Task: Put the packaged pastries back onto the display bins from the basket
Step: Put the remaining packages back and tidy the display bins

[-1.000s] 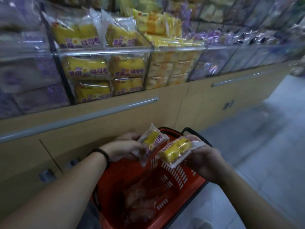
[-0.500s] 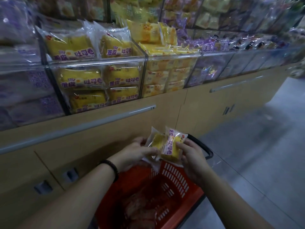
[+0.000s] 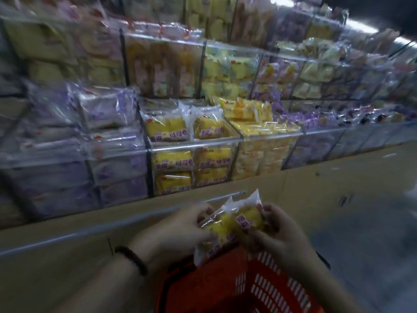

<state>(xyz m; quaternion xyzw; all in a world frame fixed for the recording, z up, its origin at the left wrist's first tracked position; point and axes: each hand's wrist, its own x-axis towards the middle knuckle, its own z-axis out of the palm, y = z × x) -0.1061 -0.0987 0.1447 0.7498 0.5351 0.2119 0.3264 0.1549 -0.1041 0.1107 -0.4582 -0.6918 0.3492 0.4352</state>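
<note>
While both packs are bunched together above the basket [image 3: 259,290], the job is to get them up to the right bin without losing either. The left hand [image 3: 178,229] and the right hand [image 3: 284,238] each have their fingers [image 3: 269,212] curled round the two yellow pastries [image 3: 234,224], pinching the wrap from either side. The packs overlap, pressed one against the other, sealed ends pointing up. They hang just over the basket's far rim, low in front of the cabinet [image 3: 316,190] and well below the display.

The matching bin [image 3: 194,143] sits straight ahead. Its clear front shows the same yellow packs with purple print, stacked about to the rim. I judge the best move is to lift both together, clear the front lip, and lay them flat on top of the pile. Hold them lightly — the cake looks soft, and a squeeze would likely dent it. The film looks slick, so a hand under the pair seems safer than a pinch at the edges.

Mind the neighbour bin [image 3: 270,137] on the right — also yellow, but seemingly a different product — and the purple packs [image 3: 106,111] on the left. With the bin that full, a pack set near the edge could slide off.
</note>
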